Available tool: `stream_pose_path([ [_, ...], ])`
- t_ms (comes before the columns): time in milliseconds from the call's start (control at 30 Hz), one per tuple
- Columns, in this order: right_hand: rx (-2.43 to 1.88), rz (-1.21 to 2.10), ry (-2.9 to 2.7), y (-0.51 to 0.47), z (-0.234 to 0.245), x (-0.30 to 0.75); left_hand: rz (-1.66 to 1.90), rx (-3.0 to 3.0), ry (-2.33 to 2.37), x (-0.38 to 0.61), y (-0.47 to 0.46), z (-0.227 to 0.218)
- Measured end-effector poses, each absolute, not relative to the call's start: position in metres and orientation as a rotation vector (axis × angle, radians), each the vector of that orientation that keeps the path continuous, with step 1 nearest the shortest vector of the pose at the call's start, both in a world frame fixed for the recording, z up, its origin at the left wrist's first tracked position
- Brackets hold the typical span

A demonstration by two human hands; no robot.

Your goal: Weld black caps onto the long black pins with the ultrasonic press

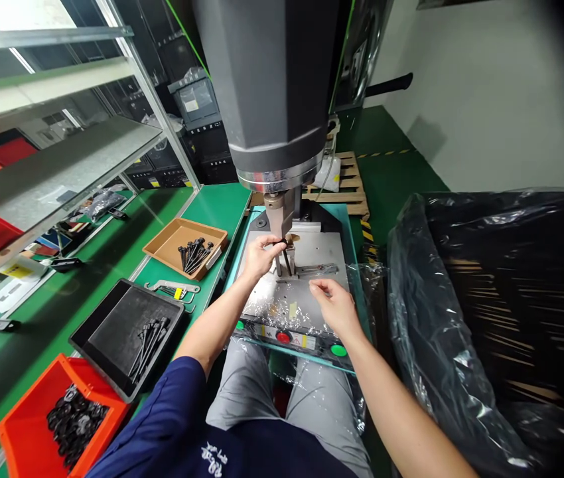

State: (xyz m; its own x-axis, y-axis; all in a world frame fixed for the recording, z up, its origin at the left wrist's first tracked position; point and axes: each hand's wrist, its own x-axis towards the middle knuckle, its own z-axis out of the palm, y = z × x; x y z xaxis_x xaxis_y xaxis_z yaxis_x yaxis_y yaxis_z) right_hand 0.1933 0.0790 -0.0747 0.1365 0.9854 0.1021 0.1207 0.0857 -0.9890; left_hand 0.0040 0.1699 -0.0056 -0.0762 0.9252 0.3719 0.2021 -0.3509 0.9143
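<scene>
My left hand (261, 255) pinches the upper end of a black rod-shaped part (286, 260), which stands upright just below the grey tool head (279, 212) of a press (277, 79). The part's lower end is at a small metal fixture (288, 276) on the press's steel plate (267, 295). Over the right front of that plate, my right hand (334, 304) is closed with its fingers curled in. Whether anything small is between those fingers is hidden. A pair of slim metal tools (318, 269) lies on the plate between the hands.
To the left, a brown tray (162, 247) and a black tray (105, 332) hold black rod-shaped parts. An orange bin (23, 431) contains small black pieces. A red button (282, 337) and green button (338, 350) line the press's front. Clear plastic drapes a large container (411, 292) at right.
</scene>
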Motion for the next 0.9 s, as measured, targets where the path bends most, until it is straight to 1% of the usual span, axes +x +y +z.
stream_pose_path([
  [233, -1.280, 1.064, -1.267, 0.071, -0.089, 0.192, 1.422, 1.705, 1.195, -0.002, 0.176, -0.006],
  [500, -1.262, 1.146, -1.244, 0.064, -0.091, 0.191, 1.374, 1.758, 1.187, -0.004, 0.186, -0.005],
  [767, -1.253, 1.240, -1.204, 0.059, -0.100, 0.189, 1.251, 1.849, 1.112, -0.013, 0.194, -0.005],
  [900, -1.259, 1.256, -1.211, 0.054, -0.104, 0.188, 1.281, 1.931, 1.102, -0.012, 0.191, -0.003],
])
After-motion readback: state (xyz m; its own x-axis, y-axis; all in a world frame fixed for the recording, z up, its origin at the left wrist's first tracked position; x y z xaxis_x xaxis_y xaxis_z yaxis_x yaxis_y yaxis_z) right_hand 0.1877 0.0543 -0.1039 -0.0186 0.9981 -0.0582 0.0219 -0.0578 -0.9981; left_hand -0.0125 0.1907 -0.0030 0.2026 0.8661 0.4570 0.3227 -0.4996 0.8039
